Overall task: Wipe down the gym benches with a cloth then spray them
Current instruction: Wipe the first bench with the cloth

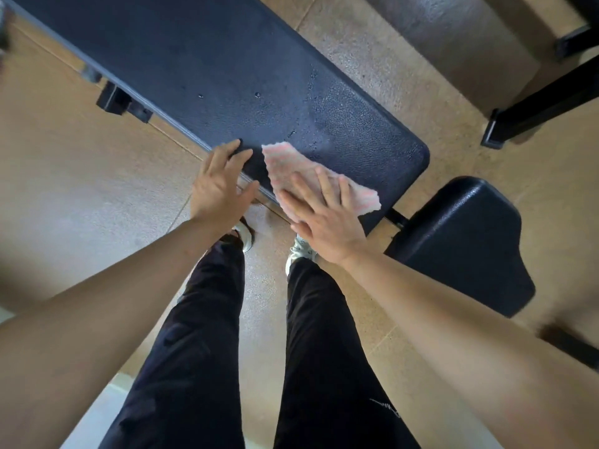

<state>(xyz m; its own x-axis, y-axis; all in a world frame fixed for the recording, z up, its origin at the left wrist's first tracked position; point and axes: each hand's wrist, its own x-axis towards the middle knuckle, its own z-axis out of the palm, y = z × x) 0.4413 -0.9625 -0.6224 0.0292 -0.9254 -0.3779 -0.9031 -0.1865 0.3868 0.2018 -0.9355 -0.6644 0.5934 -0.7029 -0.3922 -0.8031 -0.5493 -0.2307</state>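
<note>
A long black padded gym bench [227, 69] runs from the upper left to the centre right, with small droplets on its surface. A pink and white cloth [285, 163] lies near its near right end. My right hand [324, 218] presses flat on the cloth with straight fingers. My left hand [220, 186] is beside it, fingers spread, fingertips touching the bench's near edge. A separate black seat pad [463, 244] sits to the right of the bench end.
The floor [81, 189] is tan and speckled. A black bench foot [120, 102] shows under the left side. Black frame legs [534, 105] of other equipment stand at the upper right. My legs and shoes [301, 247] stand close to the bench.
</note>
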